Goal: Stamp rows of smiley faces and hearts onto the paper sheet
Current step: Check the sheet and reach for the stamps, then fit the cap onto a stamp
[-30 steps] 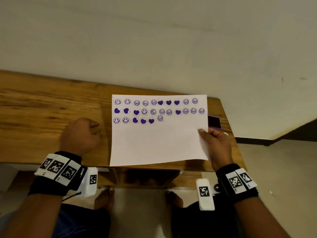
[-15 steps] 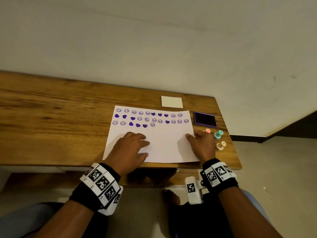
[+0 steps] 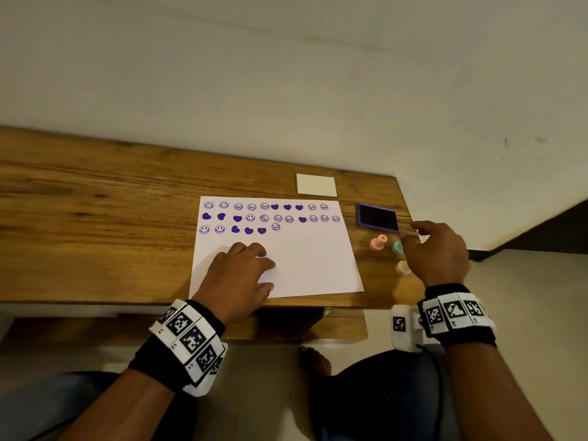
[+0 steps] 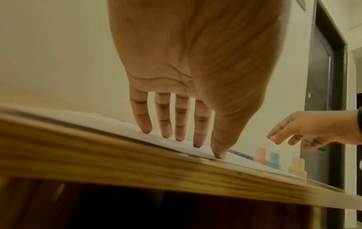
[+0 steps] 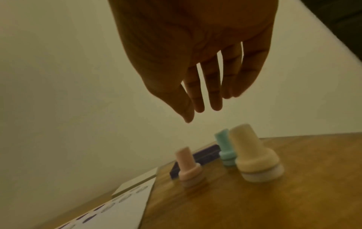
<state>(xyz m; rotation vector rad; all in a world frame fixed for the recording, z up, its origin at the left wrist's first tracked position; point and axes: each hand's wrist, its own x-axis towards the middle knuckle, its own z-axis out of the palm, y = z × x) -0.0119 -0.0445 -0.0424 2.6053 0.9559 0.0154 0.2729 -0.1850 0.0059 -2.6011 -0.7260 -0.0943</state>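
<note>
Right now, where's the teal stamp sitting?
In the head view the teal stamp stands upright on the table, right of the paper sheet, between the pink stamp and cream stamp, under the right hand.

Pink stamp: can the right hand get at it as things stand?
Probably yes. The right hand hangs open and empty just above the pink stamp, which stands upright on the table, apart from the teal stamp and cream stamp. Nothing lies between.

Three stamps (image 3: 393, 251) crowd the table (image 3: 95, 218) beside the ink pad (image 3: 378, 218); gaps between them look narrow.
</note>
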